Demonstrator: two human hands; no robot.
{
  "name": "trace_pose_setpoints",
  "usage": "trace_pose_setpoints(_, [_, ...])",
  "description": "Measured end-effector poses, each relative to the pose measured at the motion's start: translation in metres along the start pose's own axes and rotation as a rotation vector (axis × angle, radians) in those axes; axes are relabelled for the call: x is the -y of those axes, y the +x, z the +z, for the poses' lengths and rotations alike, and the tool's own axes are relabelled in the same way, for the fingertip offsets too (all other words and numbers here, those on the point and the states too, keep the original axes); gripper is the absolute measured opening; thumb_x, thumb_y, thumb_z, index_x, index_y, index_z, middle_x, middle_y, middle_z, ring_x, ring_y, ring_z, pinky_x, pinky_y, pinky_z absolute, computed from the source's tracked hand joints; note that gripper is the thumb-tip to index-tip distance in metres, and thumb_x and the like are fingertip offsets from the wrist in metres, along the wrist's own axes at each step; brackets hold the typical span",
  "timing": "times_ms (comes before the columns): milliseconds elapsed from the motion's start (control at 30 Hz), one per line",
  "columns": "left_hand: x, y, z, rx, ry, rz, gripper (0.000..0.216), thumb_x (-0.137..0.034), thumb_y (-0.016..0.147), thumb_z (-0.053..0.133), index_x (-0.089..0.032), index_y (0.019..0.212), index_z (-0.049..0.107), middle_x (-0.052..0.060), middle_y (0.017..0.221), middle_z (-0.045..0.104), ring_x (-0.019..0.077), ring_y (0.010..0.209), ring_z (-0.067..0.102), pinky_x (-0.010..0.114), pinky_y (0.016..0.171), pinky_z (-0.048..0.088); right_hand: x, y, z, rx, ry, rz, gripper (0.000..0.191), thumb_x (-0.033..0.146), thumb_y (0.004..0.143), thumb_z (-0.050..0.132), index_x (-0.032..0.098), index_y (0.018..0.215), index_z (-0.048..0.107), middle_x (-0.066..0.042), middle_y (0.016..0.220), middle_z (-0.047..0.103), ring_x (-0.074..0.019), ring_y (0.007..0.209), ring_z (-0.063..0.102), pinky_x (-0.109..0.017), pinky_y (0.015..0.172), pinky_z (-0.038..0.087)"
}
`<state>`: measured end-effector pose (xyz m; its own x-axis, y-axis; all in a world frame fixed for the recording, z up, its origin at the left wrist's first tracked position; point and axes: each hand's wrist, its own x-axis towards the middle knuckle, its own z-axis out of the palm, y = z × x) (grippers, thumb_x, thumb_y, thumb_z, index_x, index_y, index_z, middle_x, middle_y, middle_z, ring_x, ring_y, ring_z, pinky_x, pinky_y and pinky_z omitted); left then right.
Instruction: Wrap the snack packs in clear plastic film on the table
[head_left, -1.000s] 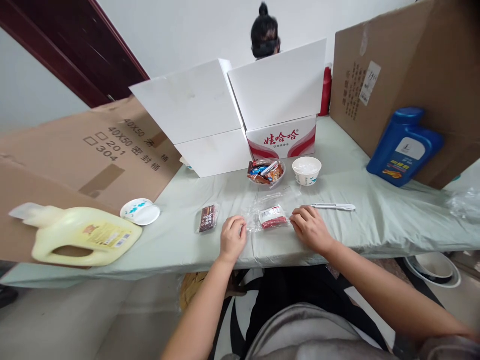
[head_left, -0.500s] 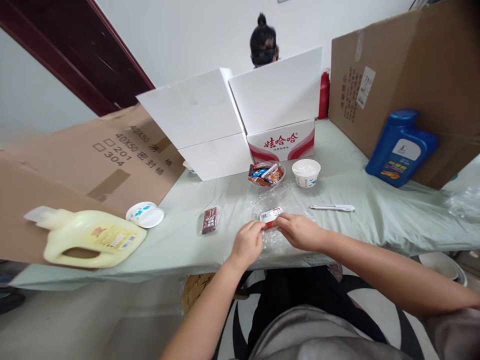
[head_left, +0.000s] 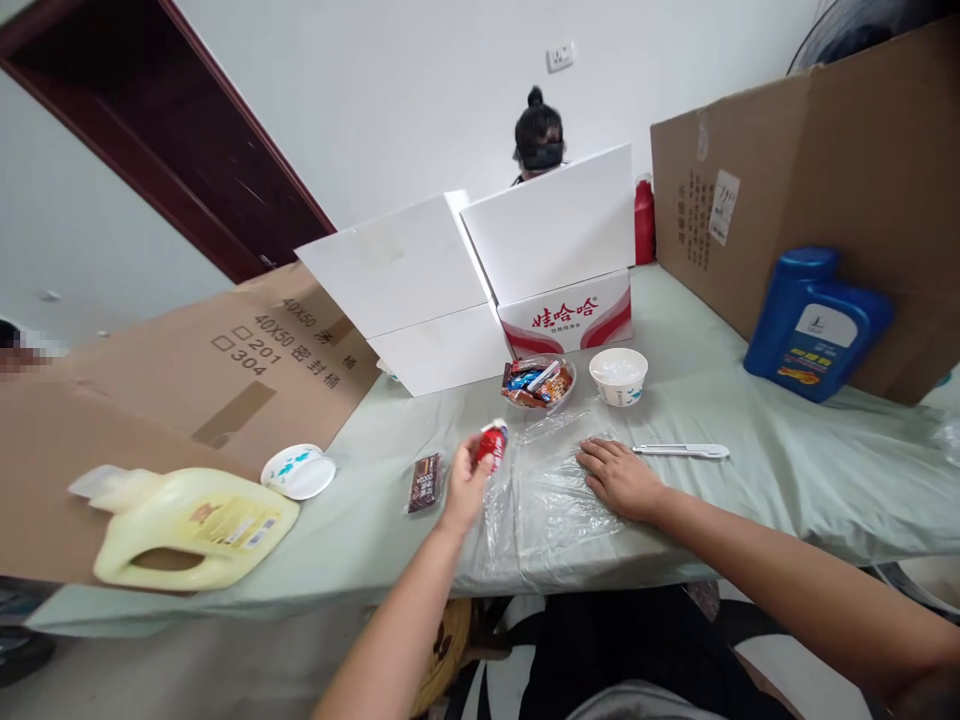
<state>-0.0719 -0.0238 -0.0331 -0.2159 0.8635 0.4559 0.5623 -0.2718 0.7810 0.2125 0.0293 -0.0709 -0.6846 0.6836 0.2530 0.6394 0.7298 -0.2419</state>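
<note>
My left hand is closed around a small red-and-white snack packet, lifted a little above the table. My right hand lies flat with its fingers stretched out on a sheet of clear plastic film. Just beyond its fingertips, to the right, rests a white utility knife. Left of my left hand is a brown cocoa snack packet in clear wrap. Behind the film stand a clear bowl full of wrapped snacks and a white paper bowl with clear plastic in it.
White box panels stand across the back, with a person behind them. A yellow jug and a tipped paper bowl lie at left. A blue bottle stands at right before a large carton.
Both hands were together on the red packet over the film. My left hand has carried it up and left, while my right hand has let go and spread out on the film.
</note>
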Motion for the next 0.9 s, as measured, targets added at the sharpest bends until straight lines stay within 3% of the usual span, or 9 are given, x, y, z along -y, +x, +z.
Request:
trace_pose_setpoints(100, [-0.025, 0.052, -0.006, -0.131, 0.082, 0.110, 0.034, -0.035, 0.085, 0.057, -0.019, 0.115, 0.051, 0.009, 0.110, 0.065, 0.0198, 0.100, 0.064, 0.035, 0.089, 0.051, 0.003, 0.003, -0.001, -0.009, 0.003, 0.015, 0.041, 0.029, 0.094, 0.047, 0.014, 0.131, 0.058, -0.013, 0.141, 0.052, -0.0291, 0.132, 0.044, -0.047, 0.108, 0.034])
trace_pose_setpoints(200, [-0.055, 0.103, 0.010, 0.015, 0.280, 0.253, 0.028, -0.028, 0.084, 0.059, -0.021, 0.111, 0.057, 0.005, 0.111, 0.067, 0.0195, 0.100, 0.063, 0.035, 0.093, 0.049, 0.003, 0.004, -0.002, -0.009, 0.012, 0.026, 0.041, 0.029, 0.094, 0.047, 0.014, 0.130, 0.059, -0.013, 0.141, 0.052, -0.0291, 0.131, 0.044, -0.046, 0.108, 0.034])
trace_pose_setpoints(333, [-0.069, 0.147, 0.055, 0.314, 0.520, 0.246, 0.025, -0.017, 0.082, 0.059, -0.022, 0.106, 0.065, 0.004, 0.108, 0.069, 0.0210, 0.102, 0.062, 0.035, 0.094, 0.048, 0.001, 0.003, -0.002, -0.017, 0.038, 0.032, 0.040, 0.029, 0.093, 0.048, 0.016, 0.129, 0.060, -0.013, 0.140, 0.053, -0.0283, 0.131, 0.045, -0.047, 0.108, 0.034])
trace_pose_setpoints(500, [-0.067, 0.165, 0.083, 0.354, 0.592, 0.210, 0.022, -0.016, 0.081, 0.060, -0.019, 0.101, 0.068, 0.007, 0.106, 0.069, 0.0233, 0.101, 0.063, 0.037, 0.094, 0.049, 0.001, 0.003, -0.002, -0.039, 0.046, 0.022, 0.040, 0.030, 0.093, 0.048, 0.016, 0.129, 0.060, -0.012, 0.139, 0.054, -0.0278, 0.129, 0.046, -0.046, 0.107, 0.035])
trace_pose_setpoints(633, [-0.080, 0.149, 0.069, 0.257, 0.575, 0.269, 0.028, -0.022, 0.086, 0.056, -0.017, 0.113, 0.063, 0.010, 0.120, 0.062, 0.0237, 0.114, 0.056, 0.038, 0.104, 0.043, 0.001, 0.003, -0.003, -0.032, 0.037, 0.019, 0.040, 0.029, 0.093, 0.048, 0.016, 0.129, 0.060, -0.012, 0.140, 0.054, -0.0282, 0.129, 0.046, -0.046, 0.107, 0.035])
trace_pose_setpoints(733, [-0.088, 0.105, 0.061, 0.117, 0.538, 0.442, 0.027, -0.025, 0.090, 0.049, -0.015, 0.111, 0.062, 0.012, 0.118, 0.061, 0.0241, 0.114, 0.054, 0.040, 0.104, 0.041, 0.001, 0.002, -0.004, -0.017, 0.031, 0.018, 0.040, 0.029, 0.093, 0.048, 0.016, 0.129, 0.059, -0.012, 0.140, 0.054, -0.0284, 0.130, 0.045, -0.046, 0.107, 0.034])
trace_pose_setpoints(767, [-0.088, 0.086, 0.061, 0.143, 0.529, 0.494, 0.026, -0.026, 0.091, 0.046, -0.016, 0.109, 0.063, 0.012, 0.113, 0.062, 0.0238, 0.111, 0.055, 0.040, 0.102, 0.042, 0.001, 0.002, -0.004, -0.013, 0.029, 0.019, 0.040, 0.029, 0.093, 0.048, 0.016, 0.130, 0.059, -0.012, 0.141, 0.053, -0.0284, 0.131, 0.045, -0.046, 0.108, 0.034])
trace_pose_setpoints(833, [-0.078, 0.046, 0.062, 0.368, 0.530, 0.555, 0.025, -0.026, 0.092, 0.045, -0.018, 0.106, 0.064, 0.010, 0.106, 0.065, 0.0224, 0.105, 0.058, 0.039, 0.098, 0.045, 0.001, 0.002, -0.003, -0.011, 0.015, 0.026, 0.042, 0.031, 0.093, 0.048, 0.016, 0.131, 0.058, -0.012, 0.144, 0.049, -0.0298, 0.134, 0.041, -0.047, 0.109, 0.033])
trace_pose_setpoints(900, [-0.057, 0.014, 0.060, 0.544, 0.600, 0.493, 0.028, -0.028, 0.091, 0.049, -0.021, 0.115, 0.063, 0.010, 0.116, 0.064, 0.0237, 0.113, 0.056, 0.041, 0.101, 0.043, 0.001, 0.002, -0.002, -0.003, -0.013, 0.053, 0.046, 0.035, 0.093, 0.049, 0.017, 0.135, 0.055, -0.014, 0.148, 0.043, -0.0331, 0.139, 0.034, -0.050, 0.110, 0.030])
